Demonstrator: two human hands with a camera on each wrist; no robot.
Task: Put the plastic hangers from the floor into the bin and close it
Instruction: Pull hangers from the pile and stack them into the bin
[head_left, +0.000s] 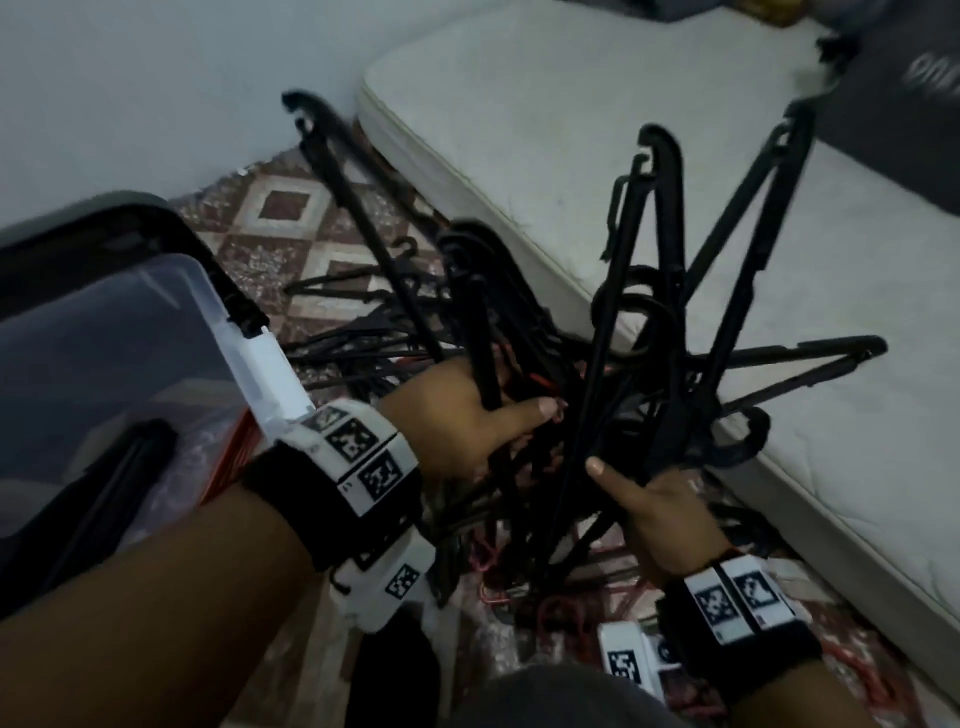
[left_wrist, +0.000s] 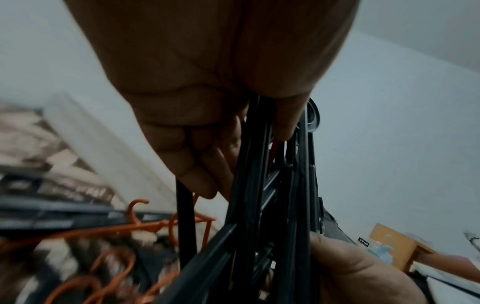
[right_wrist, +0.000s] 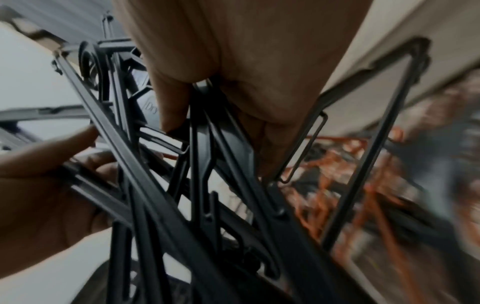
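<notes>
A tangled bundle of black plastic hangers (head_left: 623, 322) is lifted above the rug, between both hands. My left hand (head_left: 483, 415) grips several of its bars, with the fingers (left_wrist: 205, 164) curled round them. My right hand (head_left: 649, 499) grips the bundle (right_wrist: 202, 185) from the lower right, forefinger stretched along a bar. More black hangers (head_left: 363, 338) lie on the rug beyond the hands, and red ones (head_left: 561, 608) lie below them. The clear bin (head_left: 171, 291) stands open at the left, beside my left wrist, its black lid (head_left: 93, 228) tipped up behind it.
A white mattress (head_left: 571, 130) runs along the right, close to the bundle. A dark bag (head_left: 893, 104) lies on it at the far right. A pale wall stands behind the bin. The patterned rug (head_left: 280, 208) covers the floor. Dark items lie inside the bin.
</notes>
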